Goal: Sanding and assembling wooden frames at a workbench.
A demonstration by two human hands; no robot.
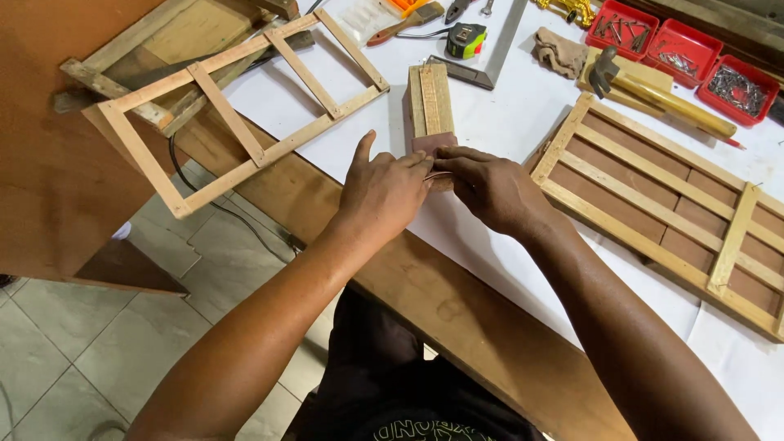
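Both of my hands meet at the near end of a small brown board with pale wood strips [430,106] lying on the white-covered workbench [506,122]. My left hand [382,192] and my right hand [488,188] pinch a thin strip of wood [438,175] between their fingertips, right at the board's near edge. The strip is mostly hidden by my fingers.
A ladder-like wooden frame [245,106] overhangs the bench at left. A larger slatted panel [670,204] lies at right. Farther back lie a hammer [653,94], red trays of nails [678,49], a tape measure [465,39], a brush [404,23] and a cloth [559,53]. Tiled floor lies below.
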